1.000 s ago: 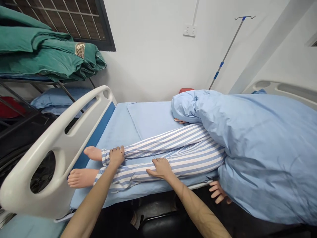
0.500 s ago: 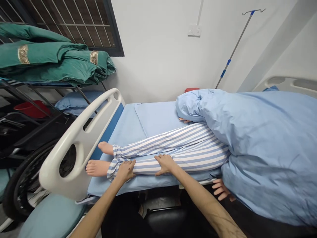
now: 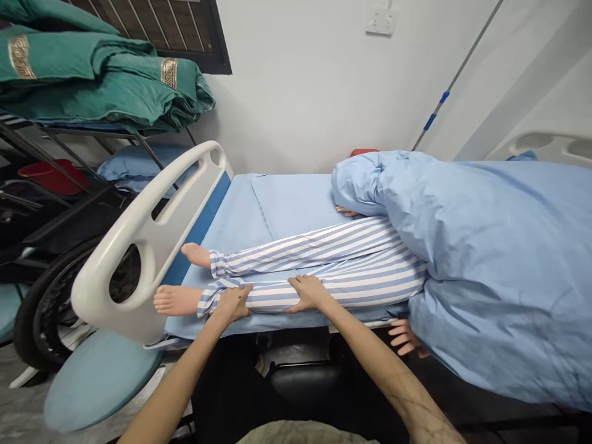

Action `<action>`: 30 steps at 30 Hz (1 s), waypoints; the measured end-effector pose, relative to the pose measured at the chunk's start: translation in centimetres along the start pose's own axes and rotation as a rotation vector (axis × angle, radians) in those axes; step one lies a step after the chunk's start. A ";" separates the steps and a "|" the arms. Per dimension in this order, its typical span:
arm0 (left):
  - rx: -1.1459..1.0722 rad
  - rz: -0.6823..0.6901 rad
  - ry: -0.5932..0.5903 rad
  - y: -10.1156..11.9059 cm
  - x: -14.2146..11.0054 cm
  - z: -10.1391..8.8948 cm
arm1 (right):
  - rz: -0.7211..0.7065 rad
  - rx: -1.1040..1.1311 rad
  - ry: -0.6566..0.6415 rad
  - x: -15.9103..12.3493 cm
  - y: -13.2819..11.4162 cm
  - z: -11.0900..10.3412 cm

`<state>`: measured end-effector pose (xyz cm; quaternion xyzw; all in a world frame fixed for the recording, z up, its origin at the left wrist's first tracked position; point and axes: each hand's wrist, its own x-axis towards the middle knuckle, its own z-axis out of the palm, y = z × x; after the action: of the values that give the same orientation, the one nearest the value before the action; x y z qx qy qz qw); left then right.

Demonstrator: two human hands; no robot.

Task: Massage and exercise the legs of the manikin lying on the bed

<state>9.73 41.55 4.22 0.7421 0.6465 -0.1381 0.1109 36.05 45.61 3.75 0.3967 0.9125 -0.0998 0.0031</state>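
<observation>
A manikin in blue-and-white striped trousers (image 3: 370,280) lies on the bed, its bare feet toward the footboard. My left hand (image 3: 235,303) is wrapped over its near lower leg just above the ankle, thumb on the near side. Farther up the same leg, my right hand (image 3: 307,292) grips around the shin below the knee. The near foot (image 3: 178,300) rests on the sheet with toes toward the footboard; the far foot (image 3: 196,254) lies beyond it. A light blue quilt (image 3: 485,246) covers the upper body. One manikin hand (image 3: 406,337) hangs out at the bed's near edge.
The white bed footboard (image 3: 152,228) rises at the left. Beyond it are a wheelchair (image 3: 50,302), a red basin (image 3: 54,176) and green folded bedding (image 3: 115,80) on a rack. A round teal stool (image 3: 102,379) stands below. An IV pole (image 3: 457,77) leans by the wall.
The camera view has tilted downward, so the bed and leg appear higher in the picture. Both hands keep their places on the leg.
</observation>
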 end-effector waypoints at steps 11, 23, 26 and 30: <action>-0.031 -0.017 0.061 -0.3 0.1 0.8 | 0.065 -0.045 0.214 -3.3 -1.1 0.9; -0.298 0.038 0.059 -0.8 -0.6 -0.6 | 0.100 0.124 0.376 -2.8 0.2 1.1; -0.704 0.011 0.286 -0.9 0.8 -2.8 | 0.277 0.380 0.503 2.2 -0.5 -0.5; -1.053 -0.147 0.774 -0.3 6.2 -5.1 | 0.254 0.674 0.693 10.8 -2.9 -1.8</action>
<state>10.57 49.10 6.86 0.5387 0.6699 0.4662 0.2090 26.69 51.80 5.08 0.4936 0.7214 -0.2502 -0.4162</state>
